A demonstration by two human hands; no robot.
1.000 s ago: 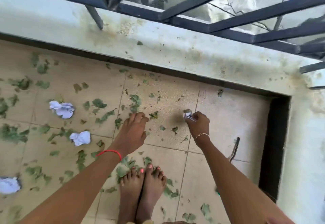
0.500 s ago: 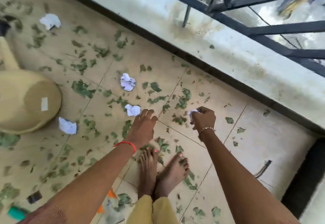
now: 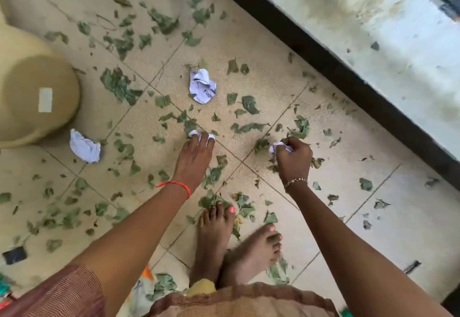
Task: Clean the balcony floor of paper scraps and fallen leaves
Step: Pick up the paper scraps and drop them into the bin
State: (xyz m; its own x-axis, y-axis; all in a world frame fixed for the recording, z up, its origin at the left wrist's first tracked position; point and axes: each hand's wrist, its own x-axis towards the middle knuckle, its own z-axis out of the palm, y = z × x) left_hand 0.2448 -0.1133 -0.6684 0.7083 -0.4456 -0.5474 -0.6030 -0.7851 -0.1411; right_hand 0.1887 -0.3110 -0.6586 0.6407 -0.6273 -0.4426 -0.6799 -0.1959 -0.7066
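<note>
Here, a person bends over a beige tiled balcony floor (image 3: pixel 251 40) and reaches down with both arms. The left hand (image 3: pixel 195 153), with a thin red thread bracelet (image 3: pixel 174 184) at its wrist, stretches its fingers forward onto a small crumpled white paper scrap (image 3: pixel 193 133). The scrap lies on the floor under the fingertips and shows white between them. Whether the fingers pinch it or only touch it cannot be told.

The right hand (image 3: pixel 295 160), with a gold chain bracelet (image 3: pixel 296 181) at its wrist, is curled tight round a crumpled white paper wad (image 3: pixel 277 147), which pokes out at the far side of the fist.

Beyond the left hand's fingertips, apart from them, lies a crumpled white sheet with black print (image 3: pixel 202 86). Well off to the left of that hand, a crumpled white paper ball (image 3: pixel 84 146) rests just beside a tan plastic container (image 3: pixel 37 100).

Torn green leaf pieces (image 3: pixel 250 104) are scattered all round both hands, between them, and behind them under the person's bare feet (image 3: pixel 214 229). Beyond the right hand, a black strip (image 3: pixel 323 50) runs along the floor's edge below a pale stained ledge (image 3: pixel 373 30).
</note>
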